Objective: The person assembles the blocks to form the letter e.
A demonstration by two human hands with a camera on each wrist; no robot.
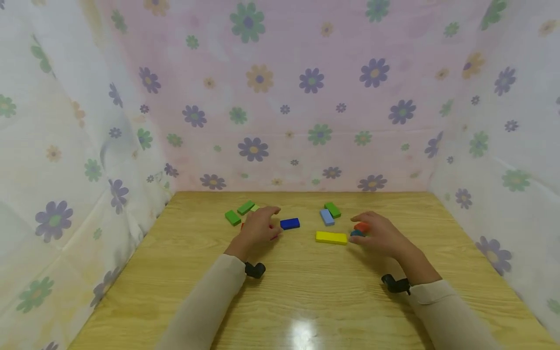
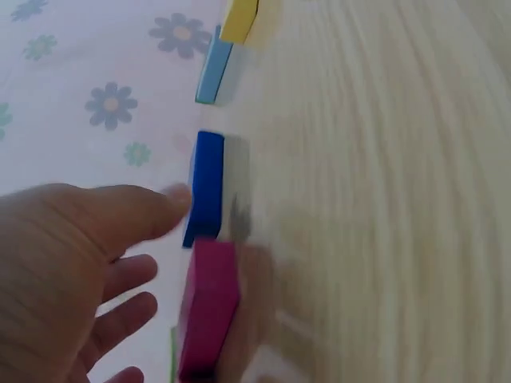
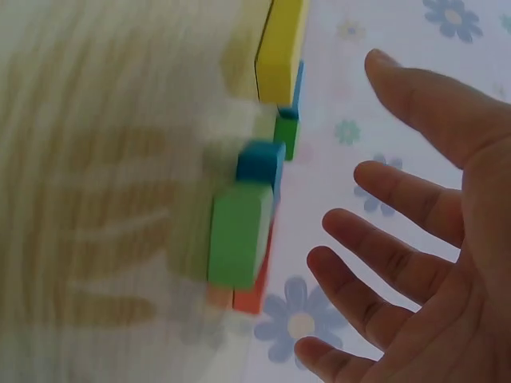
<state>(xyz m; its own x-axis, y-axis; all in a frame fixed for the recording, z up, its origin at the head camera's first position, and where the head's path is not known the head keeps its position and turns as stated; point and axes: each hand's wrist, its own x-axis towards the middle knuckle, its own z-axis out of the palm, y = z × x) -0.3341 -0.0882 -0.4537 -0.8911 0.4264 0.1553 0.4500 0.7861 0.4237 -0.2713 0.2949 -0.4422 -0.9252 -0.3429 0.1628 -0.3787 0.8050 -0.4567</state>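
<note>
In the head view my left hand is held over the left cluster of blocks, with a magenta block partly hidden under it. The left wrist view has its thumb stretched toward a dark blue block, the magenta block just below; nothing sits between thumb and fingers. On the other side my right hand hovers with spread fingers over a red-orange block and a teal block. A light green block beside these shows in the right wrist view.
Left of centre lie green blocks, partly covered by the left hand. Between the hands are a yellow block, a light blue block and another green block. Flowered cloth encloses the wooden table at back and sides.
</note>
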